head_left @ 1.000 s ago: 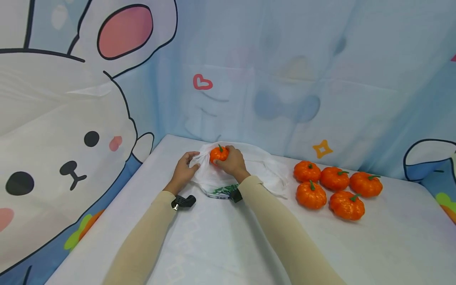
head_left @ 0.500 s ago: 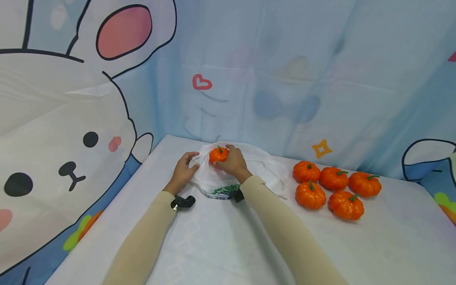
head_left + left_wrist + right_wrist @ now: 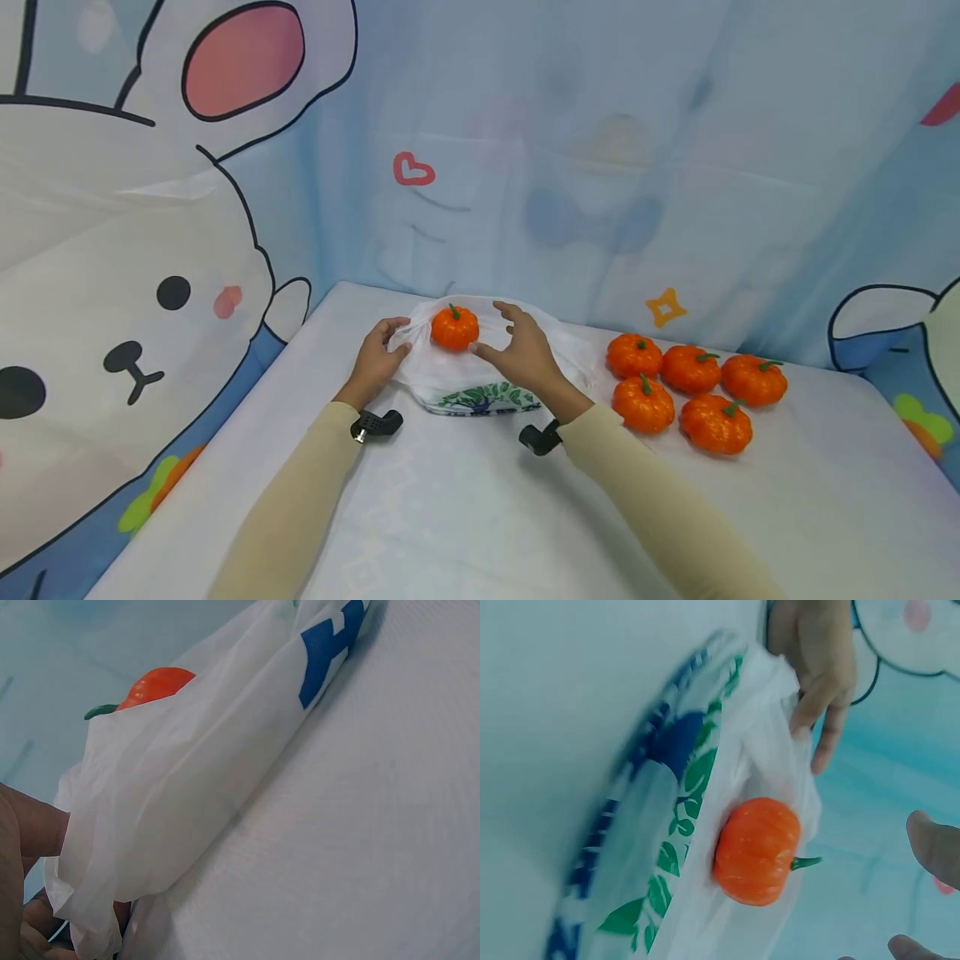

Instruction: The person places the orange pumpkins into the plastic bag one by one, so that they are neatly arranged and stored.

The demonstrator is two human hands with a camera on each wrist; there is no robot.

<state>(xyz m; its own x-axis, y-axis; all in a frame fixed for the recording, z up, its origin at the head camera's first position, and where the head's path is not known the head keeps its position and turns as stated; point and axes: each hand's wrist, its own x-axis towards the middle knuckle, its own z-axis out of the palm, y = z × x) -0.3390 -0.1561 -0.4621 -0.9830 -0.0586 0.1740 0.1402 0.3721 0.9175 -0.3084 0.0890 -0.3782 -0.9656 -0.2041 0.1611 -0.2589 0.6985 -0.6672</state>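
Note:
A white plastic bag [image 3: 457,377] with a green tree print and blue lettering lies flat on the table. In its mouth sits a small orange toy pumpkin [image 3: 454,330] with a green stem, upright in the head view. My left hand [image 3: 375,357] pinches the bag's left edge; the left wrist view shows the thumb [image 3: 41,825] and fingers on either side of the film. Just right of the pumpkin, my right hand [image 3: 527,352] has its fingers spread apart and holds nothing. From the right wrist, the pumpkin [image 3: 757,851] is seen apart from that hand's fingertips [image 3: 936,847].
Several more orange pumpkins [image 3: 690,369] stand in a cluster on the white table [image 3: 450,500], right of the bag. A cartoon-printed curtain [image 3: 510,150] hangs behind and along the left side. A black wrist camera [image 3: 540,439] sits at each wrist.
My right hand has let go of the pumpkin and drawn back to the right, fingers spreading. The pumpkin stays in the bag's mouth. The left hand keeps its hold; the head view has shifted slightly.

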